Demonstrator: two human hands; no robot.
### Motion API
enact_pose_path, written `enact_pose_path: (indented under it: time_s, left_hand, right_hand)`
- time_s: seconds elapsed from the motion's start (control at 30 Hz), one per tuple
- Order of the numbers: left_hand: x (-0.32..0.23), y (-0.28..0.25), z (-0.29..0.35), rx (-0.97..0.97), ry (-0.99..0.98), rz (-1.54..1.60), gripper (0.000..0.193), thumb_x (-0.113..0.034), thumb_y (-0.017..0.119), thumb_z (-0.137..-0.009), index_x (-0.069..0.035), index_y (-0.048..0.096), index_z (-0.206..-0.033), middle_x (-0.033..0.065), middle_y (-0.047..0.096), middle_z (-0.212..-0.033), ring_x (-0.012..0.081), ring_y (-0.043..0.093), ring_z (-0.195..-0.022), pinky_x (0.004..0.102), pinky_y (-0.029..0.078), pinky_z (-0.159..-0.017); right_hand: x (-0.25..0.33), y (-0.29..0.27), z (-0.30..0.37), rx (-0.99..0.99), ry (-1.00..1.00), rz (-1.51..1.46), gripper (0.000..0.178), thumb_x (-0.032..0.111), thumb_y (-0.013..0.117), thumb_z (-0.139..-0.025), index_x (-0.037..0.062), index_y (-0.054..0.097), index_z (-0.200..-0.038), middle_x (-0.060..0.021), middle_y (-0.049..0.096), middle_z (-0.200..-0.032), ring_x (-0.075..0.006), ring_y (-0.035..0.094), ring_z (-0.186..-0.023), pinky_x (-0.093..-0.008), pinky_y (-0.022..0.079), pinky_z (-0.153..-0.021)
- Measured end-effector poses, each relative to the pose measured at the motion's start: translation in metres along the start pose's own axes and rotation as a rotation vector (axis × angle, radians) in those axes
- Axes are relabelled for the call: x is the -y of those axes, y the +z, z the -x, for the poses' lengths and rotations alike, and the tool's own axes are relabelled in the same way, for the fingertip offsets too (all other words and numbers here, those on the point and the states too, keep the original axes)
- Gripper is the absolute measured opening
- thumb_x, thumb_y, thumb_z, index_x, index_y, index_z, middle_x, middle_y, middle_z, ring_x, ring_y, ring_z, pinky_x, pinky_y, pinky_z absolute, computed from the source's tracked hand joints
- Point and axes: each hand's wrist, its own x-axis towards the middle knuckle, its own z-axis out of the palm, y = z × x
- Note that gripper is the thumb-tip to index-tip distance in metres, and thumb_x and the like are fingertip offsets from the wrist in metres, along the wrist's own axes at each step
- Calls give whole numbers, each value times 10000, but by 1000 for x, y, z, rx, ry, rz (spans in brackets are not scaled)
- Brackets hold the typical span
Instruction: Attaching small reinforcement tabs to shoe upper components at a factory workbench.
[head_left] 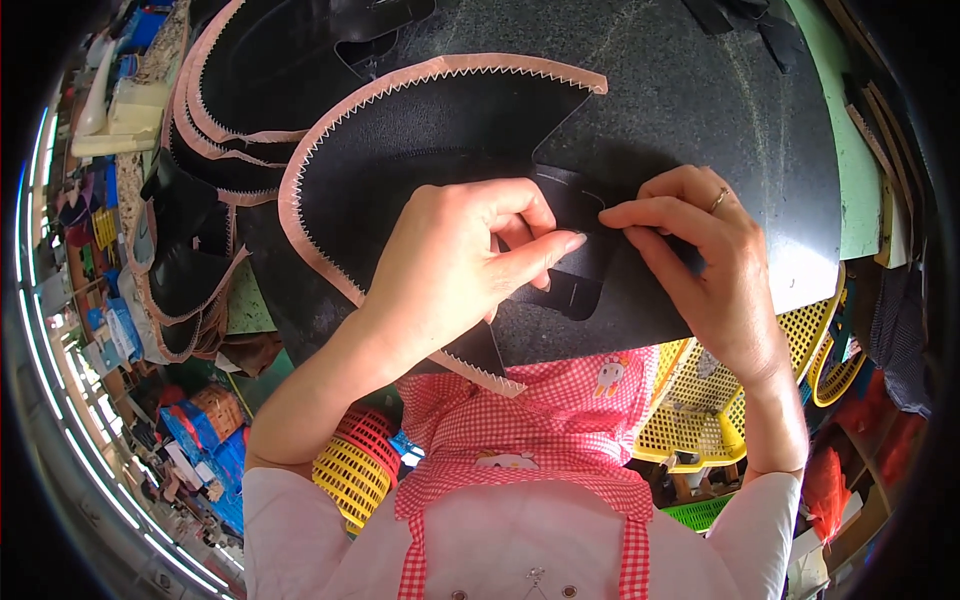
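Dark grey worktable [700, 120] fills the upper middle of a crowded workroom, with sunlight glaring off its 3 o'clock side. On it, left of centre, lies one curved black panel [400, 160], bordered by pink edging [290, 205] with a white zigzag stitch. Its long axis runs from about 1 o'clock down to 6 o'clock, bowing out toward 9 o'clock.

One small black tab [584, 266] sits at the panel's inner side, between the hands, stretching roughly from 12 to 6 o'clock. It lies at 3 o'clock from the left hand [450, 240] and at 9 o'clock from the right hand [705, 250]. Of the two, the left is nearer: its thumb overlaps the tab, while the right fingertips come just to the tab's outer edge.

Both hands are in a pinching pose, the left with fingers curled under its thumb, the right with thumb and index nearly meeting; I cannot tell whether either grips anything. One ring [720, 199] is on the right hand.

Several more pink-edged panels [260, 80] overlap at 10 o'clock, too layered to count exactly. One checked apron [530, 430] shows at 6 o'clock, and one large yellow basket [690, 435] at 4 o'clock.
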Motion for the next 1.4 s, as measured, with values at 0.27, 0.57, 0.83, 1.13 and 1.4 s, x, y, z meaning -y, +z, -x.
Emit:
enact_pose_path:
  time_s: [0.27, 0.57, 0.83, 1.13, 1.4]
  left_hand:
    - [-1, 3, 2, -19, 28, -40, 118, -91, 767, -936, -9, 706, -877, 27, 693, -648, 1, 561, -494, 183, 360, -379]
    - [6, 8, 3, -106, 189, -159, 180, -101, 815, -886, -30, 651, -861, 3, 663, -619, 14, 569, -496, 219, 384, -399]
    - [10, -81, 16, -768, 361, -1013, 493, -308, 888, -744, -98, 619, -1100, 79, 623, -940, 266, 640, -885, 419, 537, -755]
    - [25, -114, 77, -814, 231, -202, 196, -99, 756, -934, -17, 649, -1076, 7, 682, -962, 97, 639, -882, 261, 507, -806]
    - [72, -255, 172, -1296, 132, -849, 590, -179, 768, -925, -27, 537, -1446, 129, 569, -1445, 260, 525, -1345, 383, 407, -1124]
  right_hand:
    - [1, 1, 2, -13, 2, 12, 204, 11, 750, -830, 102, 776, -1010, -72, 661, -961, -272, 649, -931, -384, 530, -859]
    - [11, 4, 0, 1, 1, 123, 225, 63, 801, -758, 120, 768, -974, -37, 635, -917, -268, 615, -855, -383, 496, -818]
    - [20, 15, 7, 6, -125, 227, 420, 10, 738, -711, 222, 793, -1070, 20, 601, -918, -194, 589, -853, -355, 461, -815]
    - [16, -3, -3, 105, 23, -150, 305, -33, 703, -879, 118, 767, -1135, -68, 665, -1079, -238, 673, -899, -330, 511, -779]
    - [-39, -38, -113, -358, -193, 463, 266, 73, 643, -958, 71, 720, -1213, -92, 735, -1177, -262, 661, -1089, -371, 495, -931]
